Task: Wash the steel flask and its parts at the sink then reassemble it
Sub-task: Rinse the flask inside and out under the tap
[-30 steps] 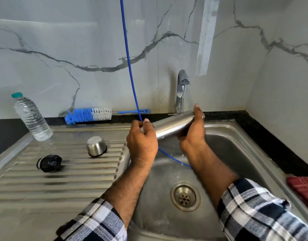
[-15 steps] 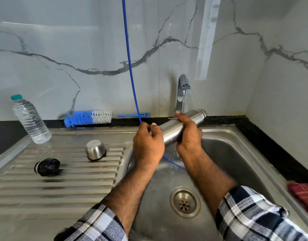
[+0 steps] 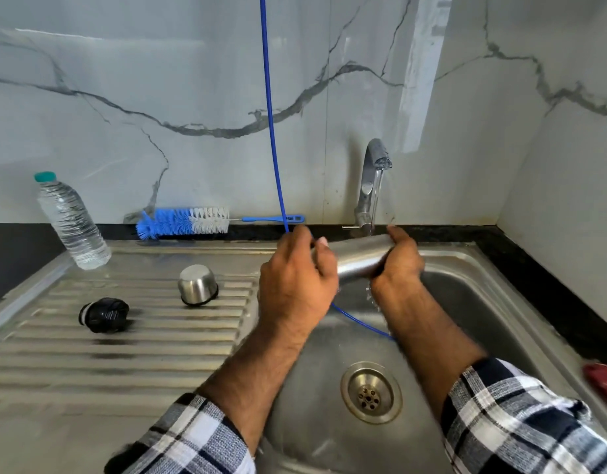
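Note:
The steel flask (image 3: 358, 260) lies nearly level above the sink basin (image 3: 466, 302), under the stream from the tap (image 3: 372, 179). My left hand (image 3: 295, 285) grips its base end. My right hand (image 3: 399, 263) wraps its neck end, hiding the mouth. On the ribbed drainboard (image 3: 141, 347) the steel cup lid (image 3: 197, 285) stands upside down, and the black stopper (image 3: 104, 314) lies on its side further left.
A blue and white bottle brush (image 3: 186, 222) lies along the back ledge. A plastic water bottle (image 3: 71, 222) stands at the drainboard's back left. A blue cord (image 3: 271, 124) hangs down into the basin. The drain (image 3: 371, 393) sits below. A red cloth (image 3: 604, 378) lies at the right edge.
My right hand slid from mid-body out to the neck end of the flask, covering the mouth. Water now visibly runs from the tap onto it. My left hand kept its grip.

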Available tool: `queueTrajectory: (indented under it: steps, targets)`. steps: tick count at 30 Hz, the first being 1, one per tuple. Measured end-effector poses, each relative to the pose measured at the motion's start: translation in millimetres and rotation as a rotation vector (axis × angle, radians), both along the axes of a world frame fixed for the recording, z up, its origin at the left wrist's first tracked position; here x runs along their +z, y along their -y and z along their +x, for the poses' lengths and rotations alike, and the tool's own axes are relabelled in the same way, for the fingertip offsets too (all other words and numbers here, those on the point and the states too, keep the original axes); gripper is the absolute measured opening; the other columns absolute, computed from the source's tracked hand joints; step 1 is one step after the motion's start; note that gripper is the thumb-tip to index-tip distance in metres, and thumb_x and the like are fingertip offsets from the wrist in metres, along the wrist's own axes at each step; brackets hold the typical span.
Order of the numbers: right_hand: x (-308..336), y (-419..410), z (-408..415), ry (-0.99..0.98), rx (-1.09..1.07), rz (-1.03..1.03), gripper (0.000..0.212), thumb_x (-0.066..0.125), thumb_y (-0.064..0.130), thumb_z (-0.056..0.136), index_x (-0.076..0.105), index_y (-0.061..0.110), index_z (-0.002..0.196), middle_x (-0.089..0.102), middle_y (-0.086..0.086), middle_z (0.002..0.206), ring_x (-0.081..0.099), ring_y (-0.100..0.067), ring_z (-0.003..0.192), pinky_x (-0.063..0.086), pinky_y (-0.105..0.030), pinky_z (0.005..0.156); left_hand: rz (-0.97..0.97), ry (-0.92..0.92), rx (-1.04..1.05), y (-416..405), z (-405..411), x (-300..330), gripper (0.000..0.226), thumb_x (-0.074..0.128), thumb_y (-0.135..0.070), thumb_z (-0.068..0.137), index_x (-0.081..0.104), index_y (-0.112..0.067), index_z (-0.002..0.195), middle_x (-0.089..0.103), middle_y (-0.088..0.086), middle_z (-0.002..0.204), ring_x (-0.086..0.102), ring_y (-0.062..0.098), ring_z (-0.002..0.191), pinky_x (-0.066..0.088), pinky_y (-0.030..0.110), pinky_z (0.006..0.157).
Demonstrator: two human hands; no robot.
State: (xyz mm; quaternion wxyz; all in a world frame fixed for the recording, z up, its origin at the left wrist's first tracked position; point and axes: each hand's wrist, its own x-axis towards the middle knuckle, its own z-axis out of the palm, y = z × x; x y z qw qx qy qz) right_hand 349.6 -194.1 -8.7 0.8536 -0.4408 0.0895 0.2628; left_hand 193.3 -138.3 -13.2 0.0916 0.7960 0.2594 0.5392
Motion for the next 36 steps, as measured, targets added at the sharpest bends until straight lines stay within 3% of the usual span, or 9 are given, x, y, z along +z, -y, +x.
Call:
queueTrajectory:
  steps: [7,10,14,18,21,23,28,30,36]
  targets:
    - [-5.6,-20.6,-33.7,0.075,0.103,0.049,0.101,0.103,0.043,0.03,0.071,0.005,0.118,0.08,-0.019,0.102,0.08,-0.039,0.09,0.064,-0.062,0.084,0.207,-0.047,0.074,5.0,1.8,4.2,0.022,0.057,-0.029,0.1,0.063,-0.008,0.095,0.061,0.012,0.089,0.058,0.038,0.066,0.045,0.041,0.052]
    - [1.3,-13.9,-31.8,0.095,0.13,0.006,0.084,0.099,0.03,0.046,0.067,0.004,0.119,0.08,-0.019,0.1,0.08,-0.038,0.088,0.066,-0.058,0.078,0.152,-0.017,0.03,7.5,2.2,3.8,0.023,0.056,-0.03,0.099,0.062,-0.008,0.094,0.061,0.01,0.088,0.058,0.036,0.065,0.046,0.039,0.052]
    - [8.7,1.8,-10.1,0.113,0.114,0.037,0.064,0.094,0.022,0.05,0.072,0.007,0.108,0.079,-0.018,0.105,0.077,-0.033,0.089,0.066,-0.05,0.076,-0.378,0.085,-0.023,7.1,9.7,2.5,0.028,0.049,-0.038,0.097,0.057,-0.014,0.085,0.067,0.011,0.083,0.062,0.038,0.071,0.043,0.034,0.057]
    - [22.0,21.0,3.5,0.129,0.192,0.309,0.016,0.076,0.017,0.08,0.067,0.014,0.092,0.07,-0.014,0.084,0.071,-0.03,0.074,0.062,-0.044,0.081,-1.428,0.148,-0.213,0.6,7.4,14.4,0.025,0.048,-0.031,0.099,0.065,-0.012,0.099,0.069,0.018,0.082,0.06,0.032,0.045,0.039,0.024,0.035]
    - [25.7,29.8,7.4,0.084,0.193,0.438,0.015,0.074,0.016,0.079,0.067,0.013,0.092,0.067,-0.011,0.082,0.069,-0.028,0.072,0.061,-0.043,0.087,-1.639,0.102,-0.289,1.8,1.3,15.4,0.03,0.047,-0.031,0.1,0.067,-0.01,0.106,0.068,0.016,0.069,0.058,0.029,0.041,0.033,0.019,0.036]
    - [22.9,24.2,8.4,0.055,0.172,0.373,0.02,0.079,0.021,0.078,0.066,0.014,0.091,0.068,-0.009,0.083,0.07,-0.027,0.073,0.061,-0.043,0.086,-1.475,0.134,-0.227,1.2,4.1,9.4,0.03,0.045,-0.032,0.1,0.066,-0.011,0.104,0.07,0.018,0.078,0.06,0.032,0.043,0.04,0.024,0.036]
    - [7.7,-14.4,-24.9,0.111,0.077,-0.047,0.062,0.094,0.043,0.07,0.067,0.007,0.114,0.08,-0.012,0.1,0.079,-0.031,0.082,0.067,-0.047,0.075,-0.198,-0.018,0.069,3.8,10.7,-10.5,0.033,0.045,-0.039,0.099,0.058,-0.009,0.098,0.066,0.017,0.085,0.064,0.045,0.069,0.045,0.042,0.054]
    - [1.5,-24.9,-45.9,0.144,0.148,-0.083,0.067,0.097,0.034,0.068,0.066,0.004,0.119,0.081,-0.014,0.099,0.08,-0.032,0.083,0.068,-0.047,0.074,0.057,-0.096,0.117,5.3,12.5,-9.2,0.034,0.05,-0.037,0.1,0.061,-0.005,0.104,0.064,0.016,0.088,0.063,0.043,0.065,0.049,0.041,0.051]
    - [11.3,-15.9,-15.8,0.128,0.136,0.012,0.077,0.096,0.026,0.053,0.067,0.004,0.121,0.08,-0.014,0.097,0.08,-0.033,0.083,0.067,-0.049,0.072,-0.281,0.065,-0.009,-1.8,7.1,4.4,0.03,0.047,-0.043,0.098,0.055,-0.015,0.092,0.066,0.008,0.082,0.061,0.039,0.073,0.048,0.04,0.06]
